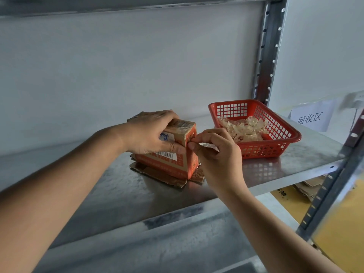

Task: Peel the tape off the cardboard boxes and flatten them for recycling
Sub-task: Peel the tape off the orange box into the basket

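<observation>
Box (178,152) on shelf (118,194), steadied by left hand (151,133) gripping its top; right hand (214,152) fingers pinch tape (208,145) at corner—light, crushable cardboard, thin tearable tape; grip near root.

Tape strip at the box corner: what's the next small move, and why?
Probably keep pulling the tape strip away from the cardboard box. The right hand pinches its free end, one end is at the corner, and the left hand braces the box. Then drop it in the red basket with the other tape.
</observation>
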Motion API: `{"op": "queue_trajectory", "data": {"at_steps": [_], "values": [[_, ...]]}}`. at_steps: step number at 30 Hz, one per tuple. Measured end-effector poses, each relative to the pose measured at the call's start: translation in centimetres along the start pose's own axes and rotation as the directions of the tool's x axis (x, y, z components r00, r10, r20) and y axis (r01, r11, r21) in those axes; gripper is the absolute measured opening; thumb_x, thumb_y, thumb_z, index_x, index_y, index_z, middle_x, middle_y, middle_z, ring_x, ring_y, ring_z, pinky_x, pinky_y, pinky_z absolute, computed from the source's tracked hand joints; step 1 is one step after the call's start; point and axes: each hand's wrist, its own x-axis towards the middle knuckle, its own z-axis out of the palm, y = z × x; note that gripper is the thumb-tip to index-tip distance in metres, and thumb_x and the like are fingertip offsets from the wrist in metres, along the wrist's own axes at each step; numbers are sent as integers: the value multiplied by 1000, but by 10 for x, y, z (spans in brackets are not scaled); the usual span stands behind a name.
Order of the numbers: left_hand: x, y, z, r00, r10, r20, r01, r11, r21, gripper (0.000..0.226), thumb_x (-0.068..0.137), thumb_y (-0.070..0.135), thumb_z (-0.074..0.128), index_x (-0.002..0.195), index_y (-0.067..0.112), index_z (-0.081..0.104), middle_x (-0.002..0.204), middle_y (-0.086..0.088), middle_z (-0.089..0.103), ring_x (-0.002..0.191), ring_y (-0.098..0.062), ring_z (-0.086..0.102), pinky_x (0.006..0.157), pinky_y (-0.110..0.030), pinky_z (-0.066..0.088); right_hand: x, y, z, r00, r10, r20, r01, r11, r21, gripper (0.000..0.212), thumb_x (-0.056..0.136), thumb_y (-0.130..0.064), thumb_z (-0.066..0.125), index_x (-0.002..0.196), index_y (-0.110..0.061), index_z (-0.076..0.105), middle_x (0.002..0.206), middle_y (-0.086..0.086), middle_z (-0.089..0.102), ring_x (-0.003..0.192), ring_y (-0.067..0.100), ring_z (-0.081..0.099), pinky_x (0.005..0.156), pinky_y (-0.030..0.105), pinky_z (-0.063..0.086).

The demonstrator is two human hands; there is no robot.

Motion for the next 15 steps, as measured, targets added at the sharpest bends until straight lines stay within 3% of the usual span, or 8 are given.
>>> {"op": "queue_trajectory", "data": {"at_steps": [3,6,10,15], "values": [[0,1,-1,1000,6,-2,-6,1000,-1,92,59,101,54,127,39,47,112,25,54,106,-10,58,94,-48,49,2,3,0,997,-58,52,60,997,-45,12,89,-1,75,92,-13,73,105,-4,63,98,7,66,77,16,57],[-2,2,-1,1000,16,-3,-16,1000,18,91,58,102,51,124,40,46,108,26,53,104,-7,56,93,-47,49,8,3,-8,979,-155,128,175,972,-158,7,95,-4,68,98,-10,68,108,-3,62,98,8,65,80,25,60],[-5,5,-1,1000,6,-24,-5,999,38,93,52,108,42,118,42,45,108,28,53,105,-6,56,92,-43,49,23,-4,-29,891,-323,319,420,854,-309,8,102,-16,60,108,-10,60,109,-1,61,86,14,68,68,39,60],[-5,9,3,995,-9,-95,19,994,104,74,68,103,37,109,42,45,102,28,55,97,-5,57,85,-41,48,39,-19,-38,770,-437,465,618,691,-374,10,105,-12,54,110,-4,58,102,5,62,66,23,65,52,41,54]]}}
